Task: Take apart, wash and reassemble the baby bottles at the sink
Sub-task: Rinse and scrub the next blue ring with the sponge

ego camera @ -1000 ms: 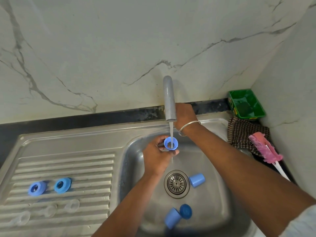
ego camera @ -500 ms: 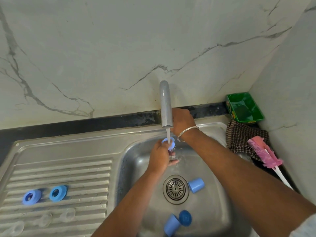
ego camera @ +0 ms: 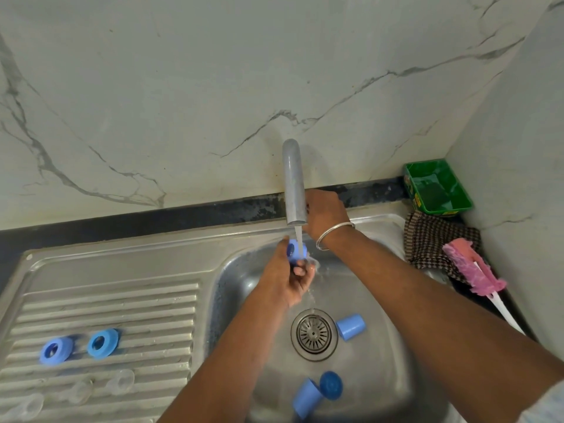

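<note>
In the head view, the washing looks to be midway. Two blue collar rings [ego camera: 56, 350] [ego camera: 103, 343] lie side by side on the ribbed draining board [ego camera: 122, 303] at the left, and three clear teats [ego camera: 120, 382] [ego camera: 80, 391] [ego camera: 32, 406] lie just nearer than them, so I judge these parts already rinsed and set aside. Still down in the sink basin [ego camera: 381, 346] are a pale blue cap [ego camera: 351, 326] just right of the drain [ego camera: 314, 334] and, at the near edge, another pale blue cap [ego camera: 305, 398] touching a darker blue round piece [ego camera: 331, 389]; these seem yet to be washed. No bottle bodies show anywhere, and nothing is reassembled, so that whole step remains. The part in hand is a third blue ring [ego camera: 295, 249], held directly under the thin stream from the tap spout [ego camera: 294, 184], over the far side of the basin. The left hand [ego camera: 287, 276] grips it from the left, thumb up against its side and fingers curled beneath, water splashing over them. The right hand [ego camera: 325, 215] is behind the spout at the far rim, apart from the ring; its fingers are hidden, so I cannot tell whether it holds the tap handle or merely rests there. At the right lie a pink bottle brush [ego camera: 473, 267] on a checked cloth [ego camera: 433, 242], and a green tray [ego camera: 438, 186] in the far corner.
</note>
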Motion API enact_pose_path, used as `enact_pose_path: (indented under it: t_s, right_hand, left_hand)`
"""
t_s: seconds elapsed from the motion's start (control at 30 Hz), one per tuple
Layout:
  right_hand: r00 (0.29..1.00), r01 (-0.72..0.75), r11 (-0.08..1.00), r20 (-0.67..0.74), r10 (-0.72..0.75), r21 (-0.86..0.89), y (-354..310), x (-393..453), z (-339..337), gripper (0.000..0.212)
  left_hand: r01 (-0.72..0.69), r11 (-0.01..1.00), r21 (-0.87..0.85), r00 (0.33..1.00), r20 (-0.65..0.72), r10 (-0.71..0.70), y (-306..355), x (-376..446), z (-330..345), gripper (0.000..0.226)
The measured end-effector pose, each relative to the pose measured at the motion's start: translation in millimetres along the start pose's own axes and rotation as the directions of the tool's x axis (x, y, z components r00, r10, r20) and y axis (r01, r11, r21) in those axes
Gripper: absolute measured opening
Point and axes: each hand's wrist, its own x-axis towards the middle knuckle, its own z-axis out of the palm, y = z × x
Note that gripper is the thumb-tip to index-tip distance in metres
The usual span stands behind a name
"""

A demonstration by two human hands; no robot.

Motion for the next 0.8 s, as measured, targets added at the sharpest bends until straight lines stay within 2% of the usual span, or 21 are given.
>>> enact_pose_path:
  t_s: [0.13, 0.27, 0.37, 0.43, 0.53, 0.63, 0.67, 0.73, 0.8]
  right_hand:
    - [1.0, -0.004, 1.0, -0.001, 0.004, 0.02, -0.3, -0.2, 0.4, 0.022]
    - [1.0, -0.009, 1.0, 0.006, 0.009, 0.01, -0.4, -1.3, -0.1, 0.021]
    - [1.0, 0.005, 1.0, 0.009, -0.005, -0.006, 0.3, -0.7, -0.1, 0.024]
    - [1.0, 0.008, 1.0, 0.006, -0.008, -0.012, 0.7, -0.4, 0.6, 0.024]
    - [1.0, 0.009, 0.999, -0.003, -0.009, -0.034, 1.5, -0.4, 2.0, 0.021]
    - [1.0, -0.002, 1.0, -0.014, 0.002, -0.025, 1.1, 2.3, 6.0, 0.012]
    - [1.0, -0.016, 1.0, -0.026, 0.015, -0.013, 0.8, 3.9, 7.0, 0.015]
    - [0.998, -0.05, 0.999, -0.04, 0.051, 0.021, -0.4, 6.9, 9.9, 0.023]
    - [0.996, -0.079, 0.995, -0.036, 0.081, 0.054, -2.5, 7.4, 9.6, 0.024]
  left_hand:
    - [-0.02, 0.984, 0.175, 1.0, 0.014, 0.017, -0.6, 4.2, 6.0, 0.031]
    - [-0.023, 0.967, 0.255, 1.0, 0.013, 0.02, -11.1, 9.9, 12.3, 0.028]
    - [-0.08, 0.917, 0.39, 0.997, 0.03, 0.075, -22.8, 15.7, 4.1, 0.027]
    - [-0.171, 0.879, 0.445, 0.985, 0.044, 0.169, -26.6, 20.7, -5.4, 0.032]
    - [-0.339, 0.815, 0.47, 0.93, 0.04, 0.364, -25.1, 18.1, -17.1, 0.02]
    - [-0.48, 0.634, 0.607, 0.845, 0.127, 0.519, -27.5, 17.1, -26.9, 0.023]
    - [-0.51, 0.604, 0.613, 0.822, 0.141, 0.551, -27.7, 17.5, -28.6, 0.025]
    - [-0.535, 0.646, 0.544, 0.803, 0.092, 0.588, -23.1, 15.4, -29.8, 0.028]
    - [-0.528, 0.693, 0.491, 0.817, 0.069, 0.573, -20.1, 11.5, -30.3, 0.029]
